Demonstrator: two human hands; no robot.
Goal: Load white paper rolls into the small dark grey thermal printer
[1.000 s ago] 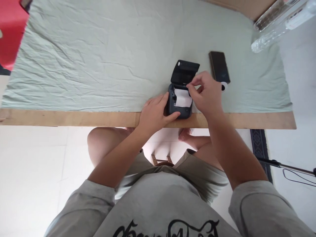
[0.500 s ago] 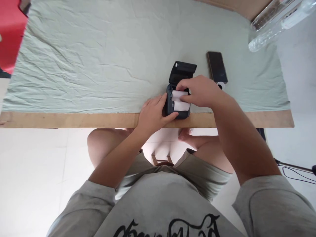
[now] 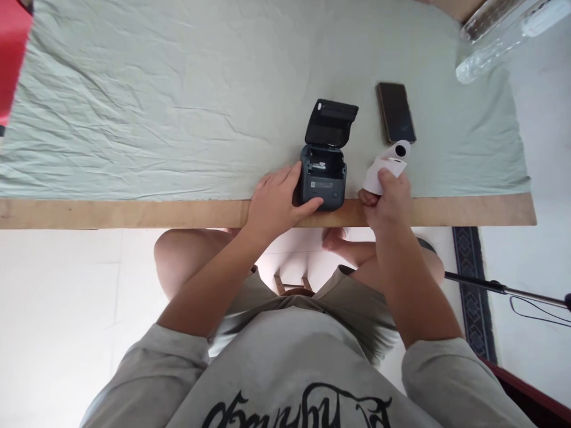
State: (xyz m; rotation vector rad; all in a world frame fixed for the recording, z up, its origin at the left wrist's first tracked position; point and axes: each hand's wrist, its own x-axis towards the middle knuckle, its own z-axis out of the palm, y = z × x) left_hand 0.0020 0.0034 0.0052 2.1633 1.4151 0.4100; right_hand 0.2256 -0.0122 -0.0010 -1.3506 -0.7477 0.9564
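Observation:
A dark portable receipt printer [image 3: 325, 192] sits at the table's front edge, its lid [image 3: 332, 123] swung up and its paper bay showing no roll. Against its left side rests my left hand [image 3: 275, 199], thumb bent across the front corner, steadying it. To the right of the printer, my right hand [image 3: 390, 199] grips a white paper roll [image 3: 377, 173] with some paper unwound. Just beyond that, a second white paper roll [image 3: 402, 147] with a dark core lies by the phone; the held roll partly overlaps it.
A dark smartphone [image 3: 396, 112] lies on the pale green cloth [image 3: 200, 107] behind the rolls. Clear plastic bottles [image 3: 486, 56] are at the far right corner. The wooden table edge [image 3: 134, 214] runs along the front, above my knees. Something red [image 3: 13, 59] shows at far left.
My right hand has lifted the paper roll out of the printer and carried it to the right. The left hand stays at the printer, and the view has shifted slightly.

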